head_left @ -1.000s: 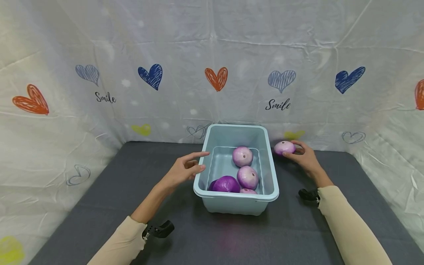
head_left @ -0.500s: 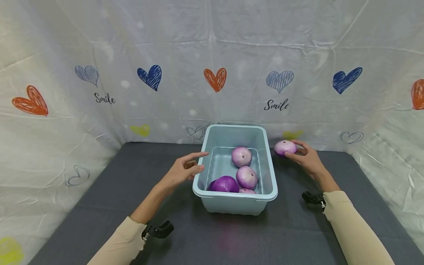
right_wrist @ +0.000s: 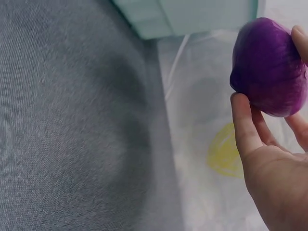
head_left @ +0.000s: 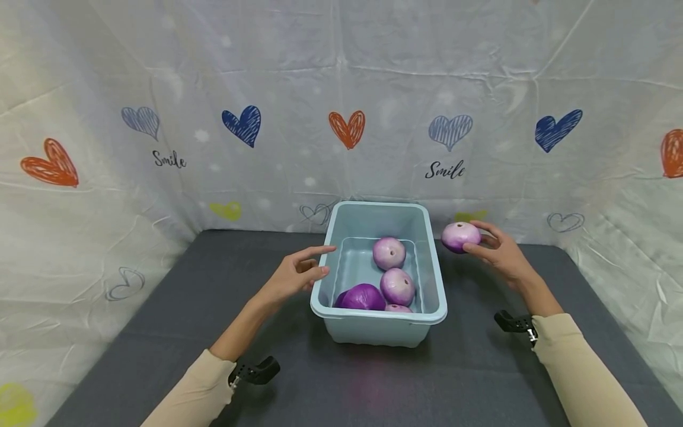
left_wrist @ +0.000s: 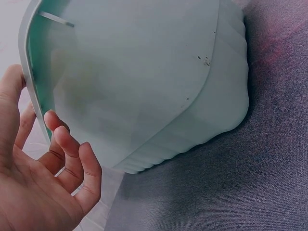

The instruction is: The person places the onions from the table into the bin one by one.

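A purple onion (head_left: pixel 461 237) is held between the thumb and fingers of my right hand (head_left: pixel 501 254), just right of the light-blue plastic tub (head_left: pixel 377 327). The right wrist view shows the onion (right_wrist: pixel 269 67) raised, with a dark tip toward the thumb side. Inside the tub lie two pale purple onions (head_left: pixel 389 254) and a deeper purple onion (head_left: pixel 364 297), with others partly hidden behind the near wall. At the tub's left rim, my left hand (head_left: pixel 292 274) has its index finger reaching over the edge, while the other fingers bend loosely outside the wall (left_wrist: pixel 79 168).
A dark grey cloth (head_left: pixel 256 385) covers the table. Behind it hangs a white sheet (head_left: pixel 299 77) printed with hearts, close to the tub's far side. A black wrist camera (head_left: pixel 256 370) sits on each forearm.
My right hand has lifted the onion slightly from the table beside the tub, and its forearm has shifted right. The left hand and the tub hold still.
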`<state>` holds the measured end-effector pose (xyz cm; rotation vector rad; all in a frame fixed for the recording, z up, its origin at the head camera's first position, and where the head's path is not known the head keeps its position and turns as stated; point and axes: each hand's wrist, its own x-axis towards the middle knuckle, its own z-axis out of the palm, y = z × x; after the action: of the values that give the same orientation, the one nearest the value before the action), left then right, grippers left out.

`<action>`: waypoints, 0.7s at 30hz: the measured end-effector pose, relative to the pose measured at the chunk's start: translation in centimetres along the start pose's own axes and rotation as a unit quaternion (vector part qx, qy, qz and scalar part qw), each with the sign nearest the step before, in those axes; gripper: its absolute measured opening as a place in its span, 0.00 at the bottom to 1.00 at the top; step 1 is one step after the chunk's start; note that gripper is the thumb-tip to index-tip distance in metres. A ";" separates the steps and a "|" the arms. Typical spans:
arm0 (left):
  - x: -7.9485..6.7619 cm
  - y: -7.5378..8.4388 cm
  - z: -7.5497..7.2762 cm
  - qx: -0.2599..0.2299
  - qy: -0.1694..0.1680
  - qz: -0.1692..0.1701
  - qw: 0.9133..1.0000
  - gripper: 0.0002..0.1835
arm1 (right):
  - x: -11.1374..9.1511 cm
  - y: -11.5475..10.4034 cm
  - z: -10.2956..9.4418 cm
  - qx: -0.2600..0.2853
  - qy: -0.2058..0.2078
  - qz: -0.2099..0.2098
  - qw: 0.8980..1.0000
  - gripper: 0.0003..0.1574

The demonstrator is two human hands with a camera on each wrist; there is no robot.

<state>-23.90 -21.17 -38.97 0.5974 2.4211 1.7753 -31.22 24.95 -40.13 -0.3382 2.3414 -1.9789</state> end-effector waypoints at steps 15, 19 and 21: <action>0.0 -0.2 0.0 -0.003 0.000 0.007 1.000 0.25 | -1.0 -2.6 0.9 0.087 -0.036 -0.049 0.994 0.34; 0.0 -0.1 0.0 -0.003 0.000 0.010 1.000 0.25 | -1.2 -3.1 1.2 0.088 -0.038 -0.055 0.994 0.35; 0.0 0.0 0.0 -0.003 0.001 0.009 1.000 0.25 | -1.2 -3.4 1.3 0.087 -0.041 -0.059 0.994 0.35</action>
<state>-23.92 -21.14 -39.01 0.6209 2.4183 1.7897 -29.35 23.39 -37.13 -0.5460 2.1282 -2.1571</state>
